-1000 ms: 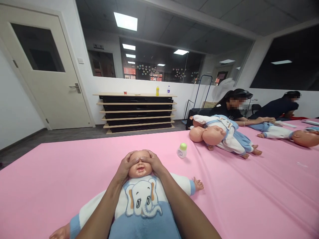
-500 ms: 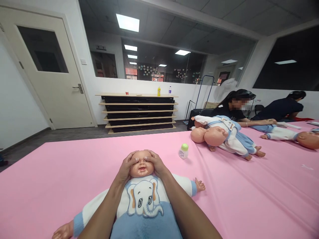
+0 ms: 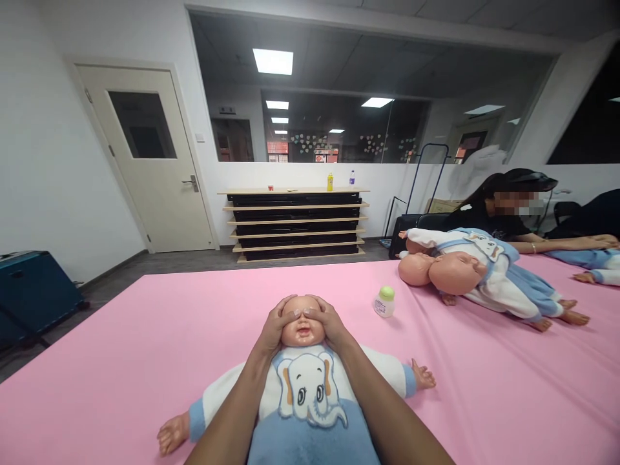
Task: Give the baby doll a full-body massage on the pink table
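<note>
A baby doll (image 3: 303,336) lies on its back on the pink-covered table, its arms spread. It wears a white and blue outfit with an elephant on the chest. My left hand (image 3: 279,323) is wrapped round one side of the doll's head. On the other side, my right hand (image 3: 330,321) cups it the same way. Both thumbs lie across the eyes, tips close together above the nose, hiding the eyes. Mouth and chin stay visible between my palms. Just beyond my right hand stands a small white bottle with a green cap (image 3: 384,302).
Two or more dolls (image 3: 458,272) are heaped to the right, near a seated person (image 3: 504,206) in a dark top. The pink tablecloth (image 3: 116,361) has creases at right. A stack of black-and-wood panels (image 3: 298,223) is behind, and a dark blue case (image 3: 36,290) is on the left.
My view has turned left, so the scene sits farther right. Both thumbs have slid inward over the doll's eyes, their tips now closer together. The hands still hold the head.
</note>
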Available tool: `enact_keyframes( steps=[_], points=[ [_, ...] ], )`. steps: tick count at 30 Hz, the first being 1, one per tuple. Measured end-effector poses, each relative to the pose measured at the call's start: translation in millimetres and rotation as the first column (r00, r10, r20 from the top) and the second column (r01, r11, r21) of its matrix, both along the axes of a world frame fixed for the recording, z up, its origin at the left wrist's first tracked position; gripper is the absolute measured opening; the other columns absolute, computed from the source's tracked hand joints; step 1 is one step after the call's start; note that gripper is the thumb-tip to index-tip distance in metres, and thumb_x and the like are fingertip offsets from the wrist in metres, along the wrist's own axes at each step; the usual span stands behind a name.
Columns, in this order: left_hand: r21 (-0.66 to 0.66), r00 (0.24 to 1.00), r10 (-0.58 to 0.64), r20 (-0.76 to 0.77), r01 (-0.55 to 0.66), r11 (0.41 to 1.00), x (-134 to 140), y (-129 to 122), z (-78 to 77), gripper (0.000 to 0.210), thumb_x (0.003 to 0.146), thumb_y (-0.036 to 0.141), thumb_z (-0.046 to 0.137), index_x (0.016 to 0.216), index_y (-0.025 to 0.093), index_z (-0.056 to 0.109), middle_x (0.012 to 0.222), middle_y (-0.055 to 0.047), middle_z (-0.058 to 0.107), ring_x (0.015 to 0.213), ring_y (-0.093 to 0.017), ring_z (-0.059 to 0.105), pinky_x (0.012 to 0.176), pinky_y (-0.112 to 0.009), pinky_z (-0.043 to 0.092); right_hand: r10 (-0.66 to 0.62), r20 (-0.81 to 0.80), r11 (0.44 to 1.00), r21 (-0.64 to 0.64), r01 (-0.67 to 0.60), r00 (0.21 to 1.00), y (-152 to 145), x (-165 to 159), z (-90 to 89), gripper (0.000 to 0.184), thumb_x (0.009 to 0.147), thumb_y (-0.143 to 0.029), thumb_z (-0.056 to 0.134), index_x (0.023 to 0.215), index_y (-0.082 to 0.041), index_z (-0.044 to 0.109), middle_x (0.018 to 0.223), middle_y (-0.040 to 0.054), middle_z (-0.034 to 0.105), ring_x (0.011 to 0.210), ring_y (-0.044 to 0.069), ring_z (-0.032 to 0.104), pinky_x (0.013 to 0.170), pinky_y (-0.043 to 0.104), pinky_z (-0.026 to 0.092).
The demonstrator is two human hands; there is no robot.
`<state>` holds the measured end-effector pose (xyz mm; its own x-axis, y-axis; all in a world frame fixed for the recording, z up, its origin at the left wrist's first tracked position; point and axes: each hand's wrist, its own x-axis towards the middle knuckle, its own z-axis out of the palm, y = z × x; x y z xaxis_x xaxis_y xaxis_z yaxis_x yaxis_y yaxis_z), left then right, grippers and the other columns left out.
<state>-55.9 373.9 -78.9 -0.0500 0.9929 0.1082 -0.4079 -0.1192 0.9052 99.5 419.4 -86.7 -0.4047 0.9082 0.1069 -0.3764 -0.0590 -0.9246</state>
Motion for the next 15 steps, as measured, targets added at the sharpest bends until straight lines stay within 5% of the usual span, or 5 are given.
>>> enact_keyframes(
  steps=[8, 15],
  points=[
    [0.015, 1.000, -0.012, 0.015, 0.012, 1.000, -2.6, 2.2, -5.5, 0.062, 0.067, 0.030, 0.080, 0.125, 0.017, 0.061, 0.123, -0.012, 0.064, 0.112, -0.029, 0.060, 0.095, -0.037, 0.049, 0.043, -0.100, 0.998, -0.050, -0.049, 0.994, -1.4, 1.9, 1.9, 0.057, 0.063, -0.029, 0.082, 0.115, -0.016, 0.065, 0.108, 0.0080, 0.069, 0.098, 0.025, 0.065, 0.088, 0.036, 0.051],
    [0.007, 0.988, 0.060, -0.140, -0.060, 0.998, -3.9, 6.7, -8.1, 0.067, 0.064, 0.037, 0.084, 0.123, 0.015, 0.060, 0.116, -0.012, 0.066, 0.104, -0.029, 0.063, 0.088, -0.037, 0.052, -0.048, 0.041, 0.999, 0.028, 0.047, 0.998, 3.0, -0.4, -1.1, 0.061, 0.059, -0.033, 0.087, 0.114, -0.016, 0.065, 0.106, 0.0069, 0.069, 0.097, 0.024, 0.064, 0.087, 0.035, 0.051]
  ],
)
